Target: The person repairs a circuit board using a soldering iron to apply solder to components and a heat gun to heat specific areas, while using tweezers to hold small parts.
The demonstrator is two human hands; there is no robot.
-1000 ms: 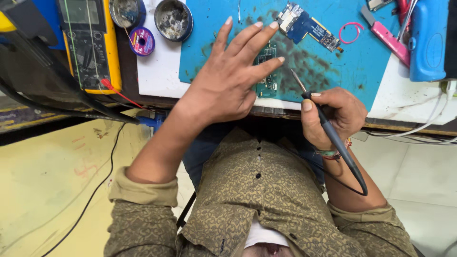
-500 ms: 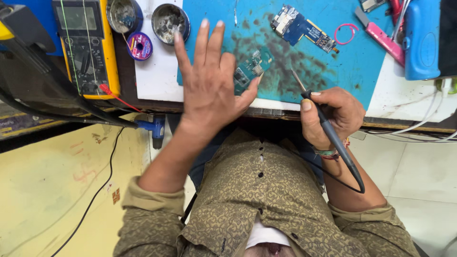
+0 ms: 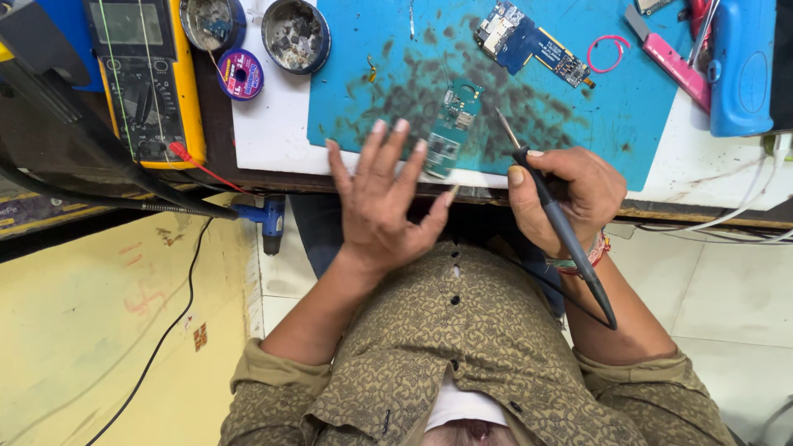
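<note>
My left hand (image 3: 382, 202) hovers flat with fingers spread at the near edge of the blue work mat (image 3: 388, 74), holding nothing. Its fingertips lie just left of a small green circuit board (image 3: 453, 125) resting on the scorched part of the mat. My right hand (image 3: 568, 196) grips a black soldering iron (image 3: 552, 211) like a pen. The iron's metal tip points up at the mat, just right of the green board, and its cord trails down past my wrist.
A larger blue circuit board (image 3: 529, 41) and a pink rubber band (image 3: 607, 51) lie further back on the mat. A yellow multimeter (image 3: 144, 78), a solder spool (image 3: 240, 74), two round tins (image 3: 296, 35), a pink tool (image 3: 671, 64) and a blue device (image 3: 742, 66) surround it.
My left hand has lifted off the green board and pulled back toward my body, leaving the board uncovered. The right hand with the iron has stayed in place.
</note>
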